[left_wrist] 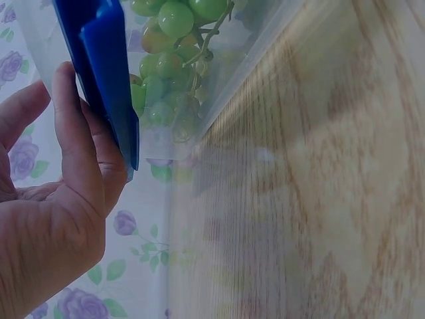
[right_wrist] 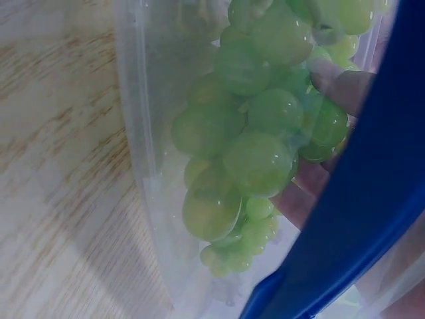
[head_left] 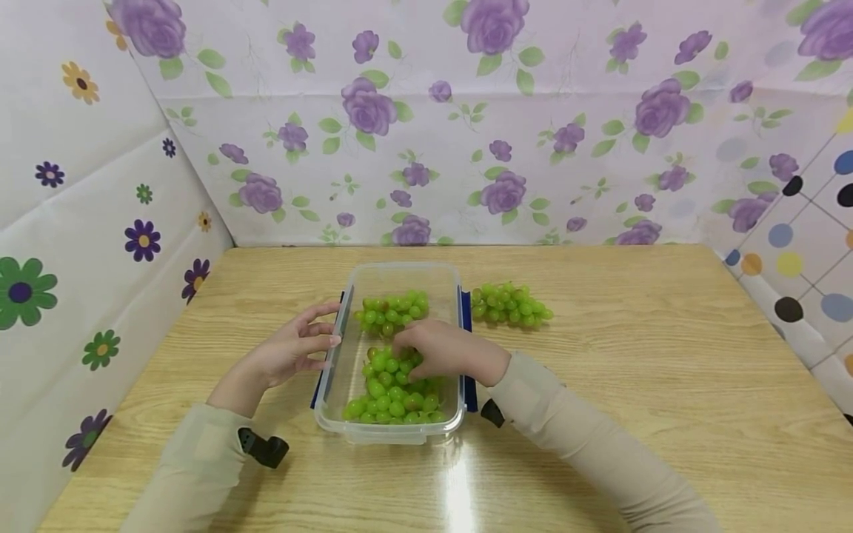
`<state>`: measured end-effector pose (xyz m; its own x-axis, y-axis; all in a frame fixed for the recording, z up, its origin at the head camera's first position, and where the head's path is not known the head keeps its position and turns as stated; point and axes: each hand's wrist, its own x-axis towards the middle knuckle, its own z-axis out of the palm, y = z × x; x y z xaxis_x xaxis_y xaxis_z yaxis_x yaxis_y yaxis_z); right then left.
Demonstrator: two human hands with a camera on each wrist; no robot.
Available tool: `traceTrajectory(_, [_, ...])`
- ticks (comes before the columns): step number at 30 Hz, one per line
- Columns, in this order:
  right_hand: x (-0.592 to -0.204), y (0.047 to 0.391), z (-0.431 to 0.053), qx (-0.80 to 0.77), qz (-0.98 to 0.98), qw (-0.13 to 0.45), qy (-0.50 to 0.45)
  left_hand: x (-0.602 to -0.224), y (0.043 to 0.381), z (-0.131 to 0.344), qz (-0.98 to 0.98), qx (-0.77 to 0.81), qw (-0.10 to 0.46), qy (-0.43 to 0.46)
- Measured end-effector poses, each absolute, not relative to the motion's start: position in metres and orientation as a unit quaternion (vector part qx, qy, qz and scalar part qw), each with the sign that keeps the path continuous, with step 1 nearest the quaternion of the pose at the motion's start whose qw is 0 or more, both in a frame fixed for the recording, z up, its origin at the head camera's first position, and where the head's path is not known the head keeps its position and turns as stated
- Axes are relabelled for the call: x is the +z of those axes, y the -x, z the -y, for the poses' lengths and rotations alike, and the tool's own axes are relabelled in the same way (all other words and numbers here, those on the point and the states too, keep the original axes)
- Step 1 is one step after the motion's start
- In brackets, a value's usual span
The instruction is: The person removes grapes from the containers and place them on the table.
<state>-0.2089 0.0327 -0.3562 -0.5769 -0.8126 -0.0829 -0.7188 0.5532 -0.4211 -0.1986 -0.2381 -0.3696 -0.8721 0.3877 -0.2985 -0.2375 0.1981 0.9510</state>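
Gripping grapes in a clear tub (head_left: 363,428): we see the right hand (head_left: 443,348) curled round the near grapes (head_left: 389,403), the left hand (head_left: 289,352) relaxed, fingers apart, at the tub's left edge.
We judge the near grapes fairly light but floppy, their smooth skins slippery and easily bruised or pulled off; we would cup them from beneath or take the main stem rather than pinch single berries. The far bunch (head_left: 393,312) lies beyond them in the tub, and the outside bunch (head_left: 509,305) sits on the table (head_left: 633,355), just beside the right wall. We cannot tell whether the near grapes are one bunch or two, since the hand covers part. In the right wrist view the blue flap (right_wrist: 362,179) hides some of the fingers.
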Motion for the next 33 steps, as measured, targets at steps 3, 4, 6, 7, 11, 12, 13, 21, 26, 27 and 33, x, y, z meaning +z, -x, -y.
traceTrajectory(3, [-0.3558, 0.2093, -0.0331, -0.176, -0.869, 0.136, 0.442, -0.3699, 0.1984, 0.2390, -0.732, 0.632, 0.249, -0.054])
traceTrajectory(4, [-0.3554, 0.2095, -0.0332, -0.176, -0.868, 0.137, 0.444, -0.3702, 0.1985, 0.2394, -0.731, 0.633, 0.248, -0.054])
traceTrajectory(6, [-0.3544, 0.2099, -0.0332, -0.178, -0.865, 0.138, 0.449, -0.3704, 0.1983, 0.2398, -0.730, 0.634, 0.248, -0.053])
traceTrajectory(7, [-0.3540, 0.2102, -0.0332, -0.180, -0.863, 0.139, 0.451, -0.3709, 0.1984, 0.2403, -0.730, 0.635, 0.248, -0.051])
traceTrajectory(11, [-0.3525, 0.2104, -0.0331, -0.190, -0.859, 0.143, 0.454, -0.3715, 0.1982, 0.2417, -0.731, 0.634, 0.248, -0.048])
traceTrajectory(12, [-0.3524, 0.2105, -0.0331, -0.195, -0.857, 0.142, 0.455, -0.3715, 0.1982, 0.2417, -0.731, 0.634, 0.248, -0.049])
traceTrajectory(13, [-0.3523, 0.2105, -0.0333, -0.199, -0.856, 0.141, 0.456, -0.3717, 0.1983, 0.2420, -0.731, 0.633, 0.248, -0.050])
traceTrajectory(21, [-0.3550, 0.2125, -0.0361, -0.209, -0.853, 0.135, 0.459, -0.3734, 0.1991, 0.2402, -0.730, 0.634, 0.249, -0.052])
traceTrajectory(26, [-0.3546, 0.2123, -0.0374, -0.212, -0.852, 0.136, 0.460, -0.3741, 0.1994, 0.2398, -0.734, 0.630, 0.248, -0.051])
traceTrajectory(27, [-0.3543, 0.2122, -0.0376, -0.212, -0.851, 0.136, 0.460, -0.3741, 0.1995, 0.2400, -0.735, 0.629, 0.248, -0.051])
traceTrajectory(33, [-0.3529, 0.2129, -0.0386, -0.214, -0.849, 0.124, 0.466, -0.3722, 0.1995, 0.2390, -0.739, 0.625, 0.247, -0.060])
